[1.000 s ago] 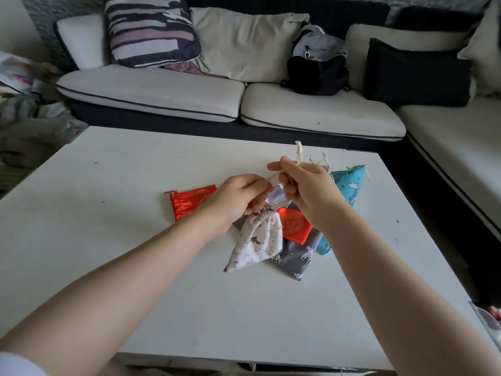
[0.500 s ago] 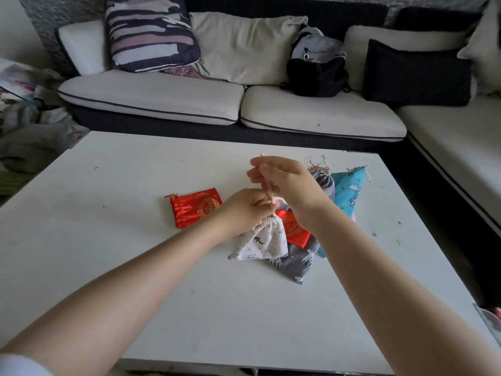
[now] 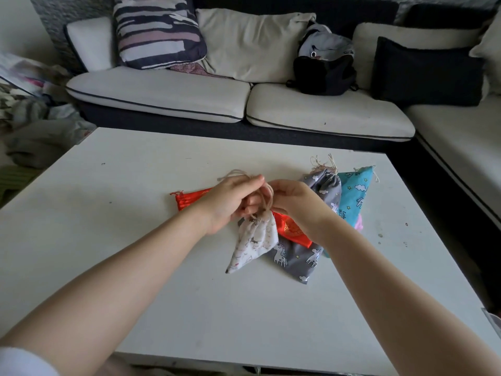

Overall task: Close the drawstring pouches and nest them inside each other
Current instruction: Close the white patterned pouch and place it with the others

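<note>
Fingers of the left hand (image 3: 226,203) curl round loops of tan cord (image 3: 264,200) just above the gathered neck of the white pouch (image 3: 254,241), and the right hand (image 3: 294,203) meets it there, its fingertips pinching the same cord; exactly how the cord winds between the two hands is hard to make out. Going from the left of the white table (image 3: 122,240), whose matte top carries a few small specks, a shiny red satin pouch (image 3: 187,198) with a pleated end lies mostly hidden behind the left hand. Next, the white pouch hangs from the cord as a soft cotton cone, cinched shut at the top, printed with small animals, its lower corner resting on the table. Beside and partly beneath it lies a second red pouch (image 3: 291,230), glossy, with a gold emblem too covered to read. Under that spreads a grey pouch (image 3: 295,259) printed with white unicorns, and behind the right hand stands another grey pouch (image 3: 326,187) with clouds and frayed tan strings at its bunched mouth. Touching it on the right is a blue pouch (image 3: 355,194), triangular, with clouds, stars and small lettering that seems to read "Little Unicorn". A sliver of pink fabric (image 3: 358,222) peeks from below it, too hidden to identify. Beyond the table runs a sofa (image 3: 162,96) with pale cushions, a striped pillow (image 3: 157,31) and a dark backpack (image 3: 324,71).
</note>
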